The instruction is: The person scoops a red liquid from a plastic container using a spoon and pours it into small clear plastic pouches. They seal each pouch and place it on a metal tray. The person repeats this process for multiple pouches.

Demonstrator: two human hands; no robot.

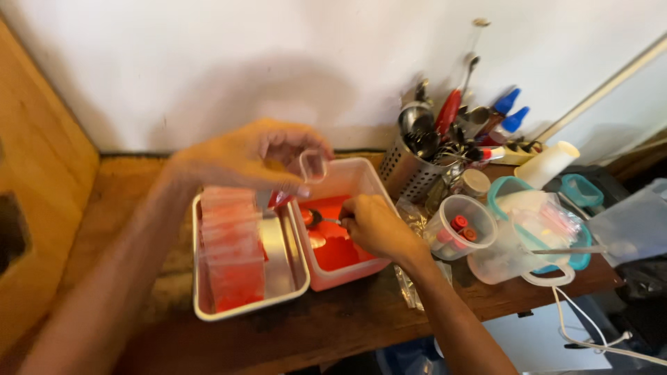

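Centre of frame: left hand (243,156) pinching a small clear cup (313,165) above a white tub (361,175) of red liquid (340,243). Right hand (375,226) gripping a spoon (316,219), dipping into the liquid. Lying lower left on the bench (333,319): metal tray (288,257) carrying red-filled bags (233,250).

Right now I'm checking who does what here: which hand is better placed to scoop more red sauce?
Right. The right hand already grips the spoon, its bowl down in the red sauce of the pink tub. The left hand is busy holding a small clear bag above.
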